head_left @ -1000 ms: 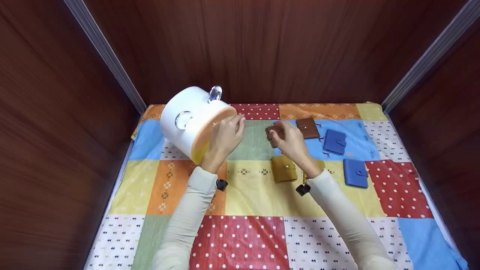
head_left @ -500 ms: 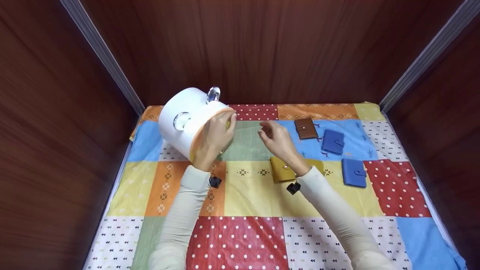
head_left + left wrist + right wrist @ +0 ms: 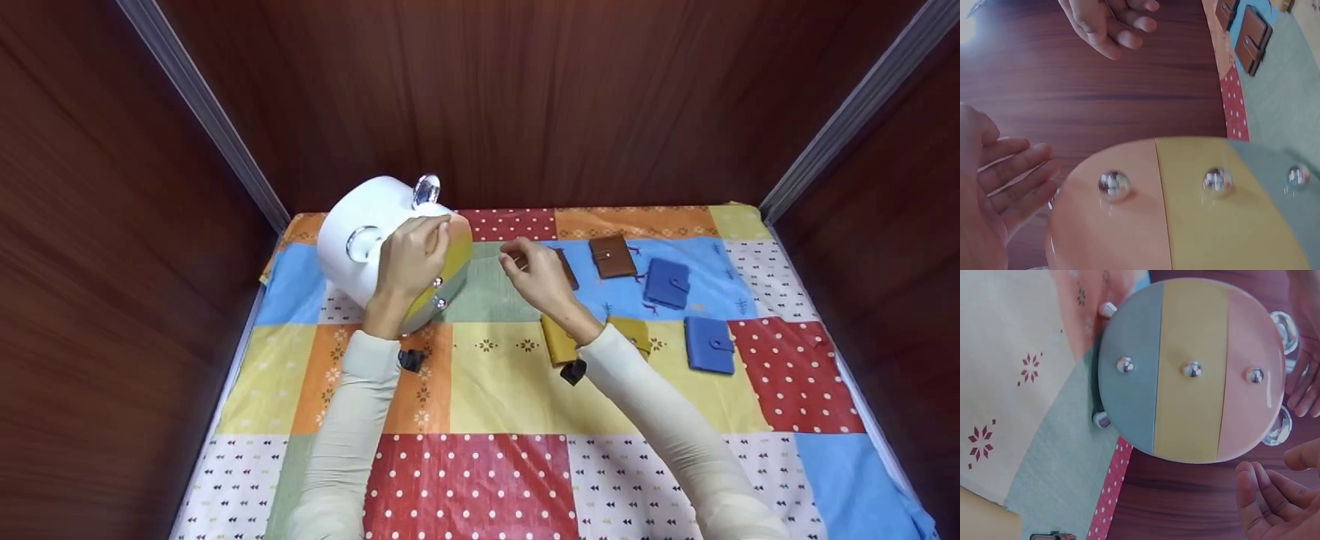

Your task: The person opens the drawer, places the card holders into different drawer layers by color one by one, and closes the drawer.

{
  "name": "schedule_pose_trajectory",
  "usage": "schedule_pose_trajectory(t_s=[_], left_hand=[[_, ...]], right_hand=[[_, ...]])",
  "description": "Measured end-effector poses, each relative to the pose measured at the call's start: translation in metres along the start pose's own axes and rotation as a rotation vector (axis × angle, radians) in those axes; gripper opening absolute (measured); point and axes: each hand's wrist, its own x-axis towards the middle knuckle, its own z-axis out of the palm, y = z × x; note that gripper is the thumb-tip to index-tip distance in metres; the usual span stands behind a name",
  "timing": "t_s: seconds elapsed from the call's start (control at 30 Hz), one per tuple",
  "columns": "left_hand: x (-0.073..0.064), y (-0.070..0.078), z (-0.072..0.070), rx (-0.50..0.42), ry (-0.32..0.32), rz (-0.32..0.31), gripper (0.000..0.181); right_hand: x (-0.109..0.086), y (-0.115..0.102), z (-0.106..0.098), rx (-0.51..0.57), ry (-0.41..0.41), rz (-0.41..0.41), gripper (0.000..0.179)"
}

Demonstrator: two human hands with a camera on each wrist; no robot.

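So the fingers of your left hand (image 3: 405, 261) are reaching out fairly straight and aren't gripping anything. They're hovering right by the upper edge of the white drum-shaped drawer box (image 3: 360, 202); can't tell if they're touching it. Your right hand's (image 3: 538, 277) fingers are bending loosely in mid-air, thumb sitting apart from the fingertips, holding nothing.

The box is standing toward the back left, its round front facing right and a bit toward you, probably so the knobs are within reach of both hands. That front is showing a pink drawer (image 3: 1249, 332), a yellow drawer (image 3: 1190, 422) and a grey-green drawer (image 3: 1129, 399), all looking closed. The chrome feet (image 3: 1107, 309) are presumably keeping it from rolling.

Further out, snap-strap card holders are lying flat, seemingly sorted by colour: two brown ones (image 3: 613, 255) (image 3: 1252, 39) at the back, two blue ones (image 3: 666, 281) (image 3: 709, 345) to the right, two mustard ones (image 3: 556, 341) (image 3: 628, 330) nearer you, partly hiding behind your right arm. No brand or writing is showing anywhere; the patchwork cloth (image 3: 510, 390) is only carrying dots, little triangles and flower motifs.
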Motion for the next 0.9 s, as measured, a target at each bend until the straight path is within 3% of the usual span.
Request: schedule_pose_trajectory(t_s=[0.23, 0.5, 0.9], left_hand=[[-0.002, -0.019, -0.01, 0.014, -0.036, 0.06, 0.033], [-0.008, -0.034, -0.017, 0.02, -0.208, 0.088, 0.049], [-0.015, -0.044, -0.026, 0.053, -0.354, 0.057, 0.062]], right_hand=[[0.007, -0.009, 0.01, -0.01, -0.037, -0.022, 0.024], [0.016, -0.017, 0.024, -0.023, -0.077, -0.004, 0.027], [0.031, -0.027, 0.046, -0.016, -0.15, -0.021, 0.029]])
